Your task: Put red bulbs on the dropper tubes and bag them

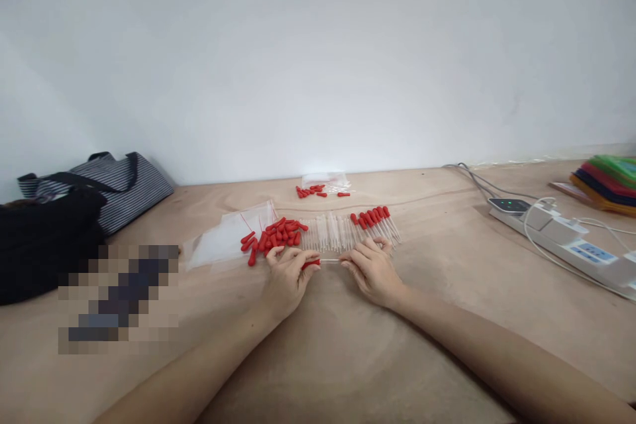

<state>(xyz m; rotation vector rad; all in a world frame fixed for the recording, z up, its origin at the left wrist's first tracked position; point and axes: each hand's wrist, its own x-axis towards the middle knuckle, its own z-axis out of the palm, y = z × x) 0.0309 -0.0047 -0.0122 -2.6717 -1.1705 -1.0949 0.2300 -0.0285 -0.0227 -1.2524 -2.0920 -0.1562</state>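
My left hand pinches a red rubber bulb between thumb and fingers. A thin clear dropper tube runs level from the bulb's mouth to my right hand, whose fingertips are closed on its other end. How deep the tube sits in the bulb cannot be made out. Just beyond my left hand lies a pile of red bulbs. Several bare clear tubes lie side by side past both hands. Behind my right hand, several droppers with red bulbs fitted lie in a slanted row.
White plastic bags lie under and beside the bulb pile. More red bulbs rest near the wall by a clear bag. A power strip with cables and coloured cloths are right; a striped bag and black bag left.
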